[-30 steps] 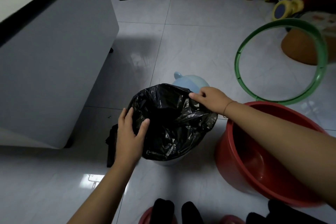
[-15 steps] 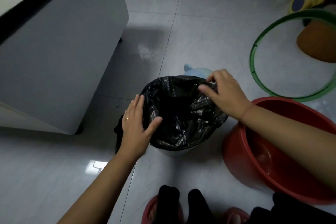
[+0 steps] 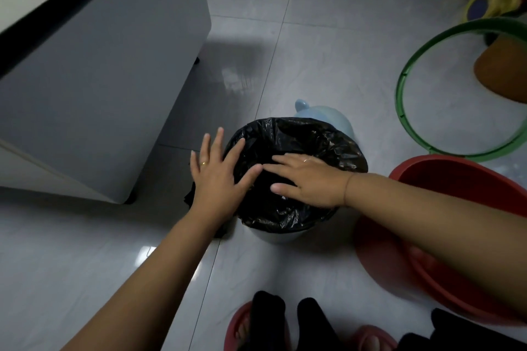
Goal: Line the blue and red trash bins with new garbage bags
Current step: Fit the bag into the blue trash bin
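Blue bin sits on the tile floor at frame centre, black bag draped over its rim and hanging down into it; only a strip of pale blue wall shows under the bag at the near side, plus a rounded blue part with a knob behind the far rim. Left hand lies flat on the bag at the bin's left rim, fingers spread and straight, thumb pointing right over the opening, gripping nothing. Right hand is reached across the opening from the right, palm down, fingers extended toward the left hand and slightly apart, nothing pinched; can't tell whether it presses the bag or hovers just above it. Thumb tips of both hands are near each other, apart. Red bin stands just right of the blue one, under the right forearm, no bag in it. Green hoop lies on the floor beyond it. Grey cabinet to the left. More black plastic on the floor behind the left hand.
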`<control>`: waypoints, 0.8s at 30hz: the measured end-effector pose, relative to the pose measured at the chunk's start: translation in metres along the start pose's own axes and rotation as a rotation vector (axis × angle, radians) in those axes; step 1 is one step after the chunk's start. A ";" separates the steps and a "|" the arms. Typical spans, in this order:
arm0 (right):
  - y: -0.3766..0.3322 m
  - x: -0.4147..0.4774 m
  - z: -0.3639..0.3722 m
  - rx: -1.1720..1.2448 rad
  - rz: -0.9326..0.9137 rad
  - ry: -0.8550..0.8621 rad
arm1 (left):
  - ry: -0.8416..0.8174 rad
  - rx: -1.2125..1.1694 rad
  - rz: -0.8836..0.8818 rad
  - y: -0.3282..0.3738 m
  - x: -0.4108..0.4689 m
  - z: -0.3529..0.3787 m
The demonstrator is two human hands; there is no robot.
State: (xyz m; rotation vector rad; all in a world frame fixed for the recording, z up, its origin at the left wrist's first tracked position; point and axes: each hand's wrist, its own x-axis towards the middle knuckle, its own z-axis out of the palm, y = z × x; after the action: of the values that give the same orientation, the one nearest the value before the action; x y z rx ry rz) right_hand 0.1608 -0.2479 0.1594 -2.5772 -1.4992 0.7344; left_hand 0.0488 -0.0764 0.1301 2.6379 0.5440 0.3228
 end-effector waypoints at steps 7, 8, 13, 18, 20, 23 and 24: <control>0.025 0.042 0.038 -0.245 0.160 -0.513 | -0.201 -0.266 -0.138 -0.014 0.014 0.011; 0.024 0.046 0.042 -0.276 0.168 -0.555 | -0.214 -0.281 -0.135 -0.015 0.015 0.010; 0.023 0.051 0.051 -0.359 0.197 -0.684 | -0.302 -0.299 -0.148 -0.009 0.020 0.003; 0.020 0.039 0.029 -0.214 0.114 -0.560 | -0.235 -0.196 -0.120 0.000 0.024 -0.007; 0.018 0.034 0.019 -0.220 0.019 -0.405 | -0.126 0.034 0.062 0.003 0.027 -0.008; 0.019 0.034 0.005 -0.216 -0.097 -0.134 | -0.142 0.376 0.406 0.009 0.036 -0.008; 0.022 0.035 0.002 -0.151 -0.078 -0.076 | -0.213 0.490 0.478 0.010 0.039 -0.007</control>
State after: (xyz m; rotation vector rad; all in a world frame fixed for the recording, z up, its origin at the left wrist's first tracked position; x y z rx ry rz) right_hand 0.1921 -0.2308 0.1386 -2.6059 -1.7313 0.7457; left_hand 0.0847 -0.0663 0.1463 3.2100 -0.1063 0.0399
